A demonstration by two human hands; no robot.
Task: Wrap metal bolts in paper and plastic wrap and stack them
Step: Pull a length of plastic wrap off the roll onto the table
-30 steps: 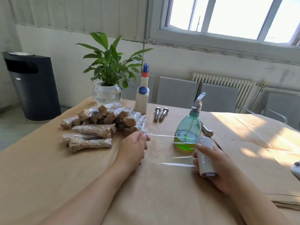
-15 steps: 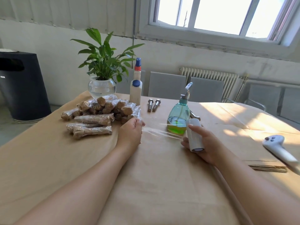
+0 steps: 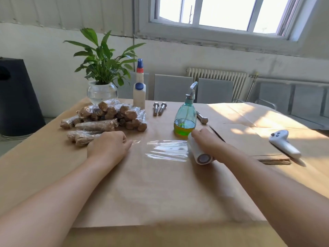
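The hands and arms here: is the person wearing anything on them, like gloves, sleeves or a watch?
No. The left hand and the right hand are bare, without gloves. Both forearms are uncovered as far as the picture shows, with no sleeves, watch, rings or bracelets visible.

A pile of wrapped bolts [image 3: 106, 118] lies far left. Two bare bolts [image 3: 159, 108] lie side by side behind. Plastic wrap [image 3: 167, 150] stretches flat from its roll [image 3: 199, 151].
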